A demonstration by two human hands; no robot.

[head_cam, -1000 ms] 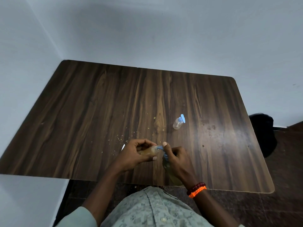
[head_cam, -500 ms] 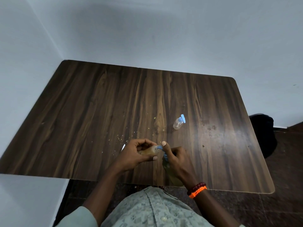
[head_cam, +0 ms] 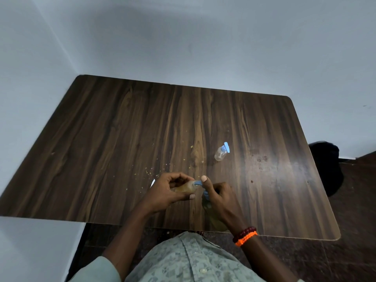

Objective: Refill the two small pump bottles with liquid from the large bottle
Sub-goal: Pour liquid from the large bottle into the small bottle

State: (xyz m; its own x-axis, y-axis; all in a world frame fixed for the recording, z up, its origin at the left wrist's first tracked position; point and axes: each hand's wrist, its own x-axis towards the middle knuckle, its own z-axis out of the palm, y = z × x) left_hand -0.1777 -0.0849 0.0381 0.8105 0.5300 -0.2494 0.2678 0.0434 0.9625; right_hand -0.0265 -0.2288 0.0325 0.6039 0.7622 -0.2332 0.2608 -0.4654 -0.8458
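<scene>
My left hand (head_cam: pixel 169 190) grips a small pump bottle (head_cam: pixel 184 188) of amber liquid, held sideways just above the table. My right hand (head_cam: pixel 218 195) is closed on that bottle's blue pump top (head_cam: pixel 197 182), thumb pressed on top of it. The large bottle (head_cam: pixel 216 220) of yellowish liquid stands at the near table edge, mostly hidden under my right hand and wrist. A second small pump bottle (head_cam: pixel 221 153), clear with a blue pump, stands alone farther back to the right.
The dark wooden table (head_cam: pixel 122 129) sits in a corner of pale walls. Crumbs (head_cam: pixel 149 170) lie scattered ahead of my left hand, and a small white scrap (head_cam: pixel 152 183) lies beside it. A black bag (head_cam: pixel 327 167) rests on the floor at right.
</scene>
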